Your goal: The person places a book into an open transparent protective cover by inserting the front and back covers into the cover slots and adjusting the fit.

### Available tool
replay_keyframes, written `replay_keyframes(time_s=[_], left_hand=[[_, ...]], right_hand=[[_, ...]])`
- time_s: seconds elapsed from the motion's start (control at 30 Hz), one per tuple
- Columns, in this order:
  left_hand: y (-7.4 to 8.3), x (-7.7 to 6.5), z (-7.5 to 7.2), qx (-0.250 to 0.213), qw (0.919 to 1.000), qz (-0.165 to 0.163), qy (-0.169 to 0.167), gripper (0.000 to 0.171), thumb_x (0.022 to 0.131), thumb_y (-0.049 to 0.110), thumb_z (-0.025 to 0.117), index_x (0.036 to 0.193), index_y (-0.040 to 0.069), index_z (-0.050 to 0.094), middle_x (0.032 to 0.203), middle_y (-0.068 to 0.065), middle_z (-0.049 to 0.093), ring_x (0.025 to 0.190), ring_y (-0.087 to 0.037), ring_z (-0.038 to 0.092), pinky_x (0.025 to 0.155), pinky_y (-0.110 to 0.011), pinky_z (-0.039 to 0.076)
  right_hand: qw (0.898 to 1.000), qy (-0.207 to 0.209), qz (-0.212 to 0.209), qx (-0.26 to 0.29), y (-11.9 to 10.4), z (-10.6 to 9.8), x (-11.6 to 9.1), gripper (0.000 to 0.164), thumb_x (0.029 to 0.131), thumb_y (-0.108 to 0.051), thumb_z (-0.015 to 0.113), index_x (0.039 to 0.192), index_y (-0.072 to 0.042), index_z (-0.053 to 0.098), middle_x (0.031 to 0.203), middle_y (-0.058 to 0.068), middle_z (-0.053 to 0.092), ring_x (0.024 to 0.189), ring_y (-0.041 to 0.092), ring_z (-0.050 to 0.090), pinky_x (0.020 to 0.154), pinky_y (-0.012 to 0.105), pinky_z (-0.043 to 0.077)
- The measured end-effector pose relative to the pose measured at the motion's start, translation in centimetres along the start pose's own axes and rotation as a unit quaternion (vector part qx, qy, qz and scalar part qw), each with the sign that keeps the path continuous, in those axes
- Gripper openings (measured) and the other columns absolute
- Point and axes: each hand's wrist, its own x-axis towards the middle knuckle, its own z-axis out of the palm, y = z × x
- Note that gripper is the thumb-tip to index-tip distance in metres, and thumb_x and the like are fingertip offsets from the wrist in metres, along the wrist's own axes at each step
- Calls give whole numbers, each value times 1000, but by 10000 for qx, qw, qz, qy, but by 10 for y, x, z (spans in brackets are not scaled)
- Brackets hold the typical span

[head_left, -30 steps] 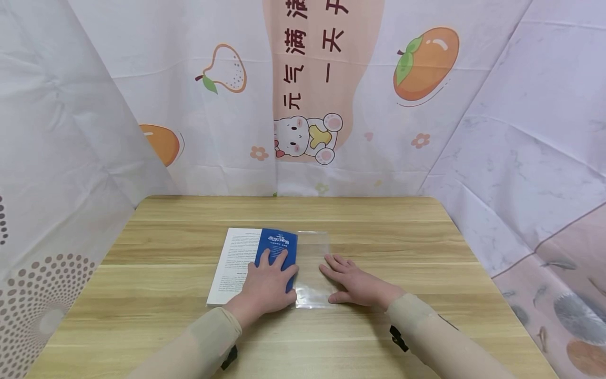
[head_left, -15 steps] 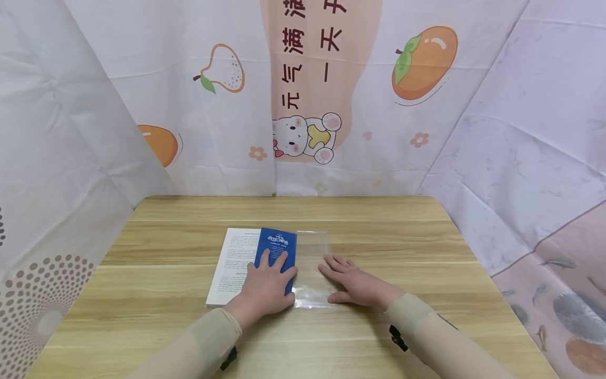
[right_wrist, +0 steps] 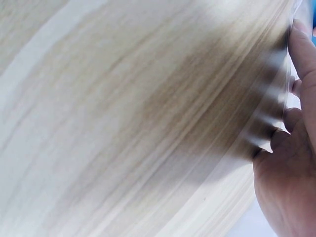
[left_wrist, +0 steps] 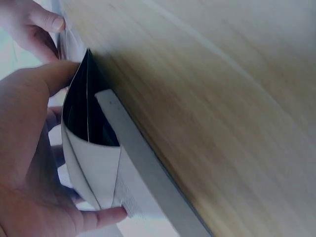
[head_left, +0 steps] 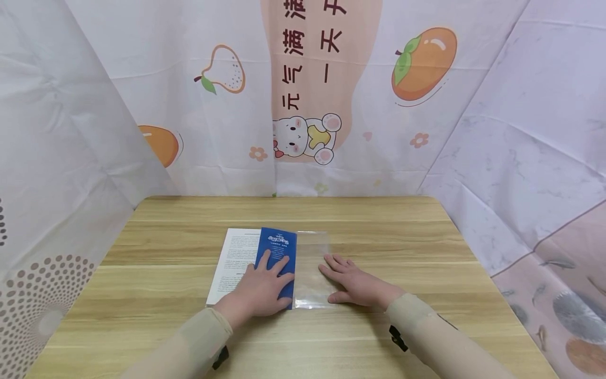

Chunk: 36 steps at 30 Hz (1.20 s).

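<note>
A book lies on the table with a printed page (head_left: 232, 258) showing on its left. Its blue cover flap (head_left: 279, 239) lies across the right part of that page. My left hand (head_left: 261, 288) rests on the flap with fingers spread. In the left wrist view, the flap (left_wrist: 76, 116) bulges up beside the page block (left_wrist: 148, 173), with the thumb at its edge. To the right, a clear plastic sleeve (head_left: 312, 268) extends from beside the flap. My right hand (head_left: 352, 281) rests flat at the sleeve's right edge, fingers spread.
The wood-grain table (head_left: 402, 226) extends around the book on all sides. Printed cloth curtains (head_left: 227, 121) hang behind the table and along both sides. Dark straps (head_left: 397, 337) show under both wrists.
My left hand has shifted slightly left, and its fingers have moved on the flap. The flap's near corner now shows beyond the thumb. The right hand stays in place.
</note>
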Motion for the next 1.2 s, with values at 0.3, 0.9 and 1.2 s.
replay_keyframes(time_s=[0.3,0.9,1.2], left_hand=[[-8,-7,-9,-345,9975,260,-561,67,89,52,68,150,30,52,168,-5,29,153,-52,12,113,-78,17],[-9,-1,-8,-168,9974,359,-597,65,90,54,70,149,31,55,165,-5,35,151,-53,18,116,-70,25],[-5,-2,-10,-166,9979,287,-556,66,90,54,71,149,30,55,164,-6,37,150,-53,21,115,-71,27]], right_hand=[[10000,6,-18,-29,-1,0,0,77,101,-41,62,162,-9,26,170,19,10,156,42,7,123,61,12],[10000,-48,-14,-30,-1,-1,0,78,102,-41,61,163,-8,25,170,20,10,156,43,6,122,63,12],[10000,-44,-21,-5,-2,-1,0,78,102,-42,61,163,-8,25,170,19,10,156,42,6,122,63,13]])
